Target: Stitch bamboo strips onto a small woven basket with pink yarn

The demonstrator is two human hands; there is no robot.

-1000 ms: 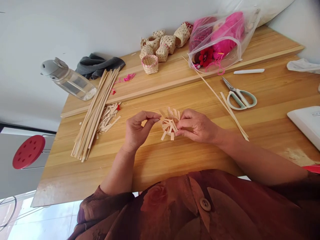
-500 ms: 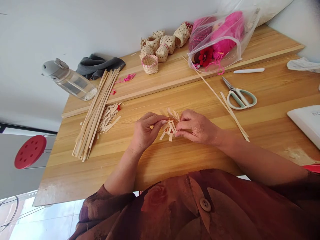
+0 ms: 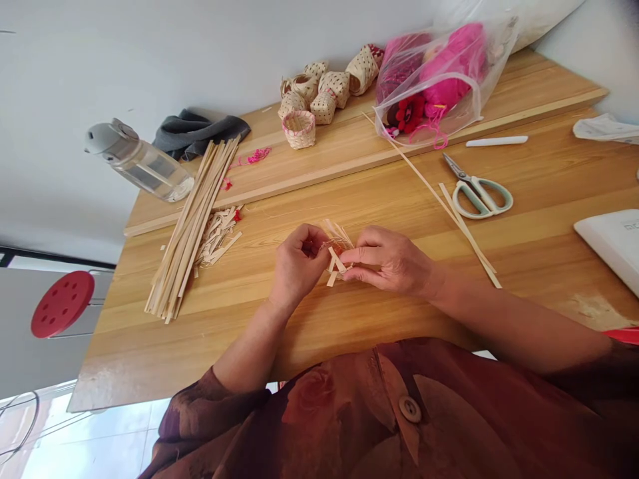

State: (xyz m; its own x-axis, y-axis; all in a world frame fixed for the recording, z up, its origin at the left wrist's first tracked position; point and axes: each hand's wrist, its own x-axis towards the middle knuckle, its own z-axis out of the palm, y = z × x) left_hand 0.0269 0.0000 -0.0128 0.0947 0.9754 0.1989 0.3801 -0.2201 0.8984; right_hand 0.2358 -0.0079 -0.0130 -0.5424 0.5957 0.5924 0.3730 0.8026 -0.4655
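Near the middle of the wooden table (image 3: pixel 359 319), the left hand (image 3: pixel 298 265) and right hand (image 3: pixel 390 261) pinch opposite sides of a light, springy, fragile woven split-bamboo basket base (image 3: pixel 339 247), best held at its weave, not its loose strip ends.

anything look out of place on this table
A long loose strip lies slantwise across the table, apart from the bundled strips, its far end resting up on the raised board. Nothing else stands out.
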